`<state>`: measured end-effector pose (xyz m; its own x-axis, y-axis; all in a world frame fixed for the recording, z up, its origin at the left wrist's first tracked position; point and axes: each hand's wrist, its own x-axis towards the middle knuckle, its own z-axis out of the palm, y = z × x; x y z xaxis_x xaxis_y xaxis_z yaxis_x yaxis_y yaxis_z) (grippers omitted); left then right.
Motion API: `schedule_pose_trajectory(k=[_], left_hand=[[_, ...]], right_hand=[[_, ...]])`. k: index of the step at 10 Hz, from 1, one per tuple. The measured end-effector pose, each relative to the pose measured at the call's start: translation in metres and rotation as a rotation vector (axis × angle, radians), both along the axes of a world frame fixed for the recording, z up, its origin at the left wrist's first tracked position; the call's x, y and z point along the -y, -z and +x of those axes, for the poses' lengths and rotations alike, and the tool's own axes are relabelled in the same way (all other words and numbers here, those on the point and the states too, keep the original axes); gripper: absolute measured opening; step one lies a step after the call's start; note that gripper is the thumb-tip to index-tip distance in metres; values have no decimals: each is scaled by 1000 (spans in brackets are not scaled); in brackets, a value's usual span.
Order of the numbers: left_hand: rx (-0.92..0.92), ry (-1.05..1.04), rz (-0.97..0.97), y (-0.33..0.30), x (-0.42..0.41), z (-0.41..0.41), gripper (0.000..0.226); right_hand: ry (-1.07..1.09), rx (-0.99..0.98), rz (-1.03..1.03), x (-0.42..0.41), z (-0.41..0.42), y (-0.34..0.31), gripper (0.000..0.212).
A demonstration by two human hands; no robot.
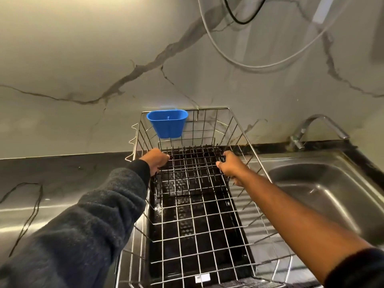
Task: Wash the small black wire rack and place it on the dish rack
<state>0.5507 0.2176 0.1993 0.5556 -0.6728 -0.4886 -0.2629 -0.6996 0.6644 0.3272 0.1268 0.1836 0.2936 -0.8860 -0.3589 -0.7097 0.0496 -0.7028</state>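
Observation:
The small black wire rack (192,171) sits inside the far half of the large silver dish rack (207,223), over a black drip tray. My left hand (156,161) grips the black rack's left edge. My right hand (230,166) grips its right edge. Both arms reach forward into the dish rack; the left wears a dark sleeve, the right forearm is bare.
A blue plastic cup holder (168,124) hangs on the dish rack's far wall. The steel sink (324,188) and its tap (318,125) lie to the right. A dark countertop (52,183) stretches left. Marble wall behind, with cables hanging above.

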Motion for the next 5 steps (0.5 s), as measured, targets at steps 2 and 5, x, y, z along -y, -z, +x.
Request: schedule_pose_trajectory(k=[2,5], left_hand=[[-5,-20,-26,-2,-3,-3,46],[336,22,-301,-25,-22,-43,39]], right_hand=[[-2,-2,34,0,-1,-1,64],[-53,0,-201,-10,-21,-35,53]])
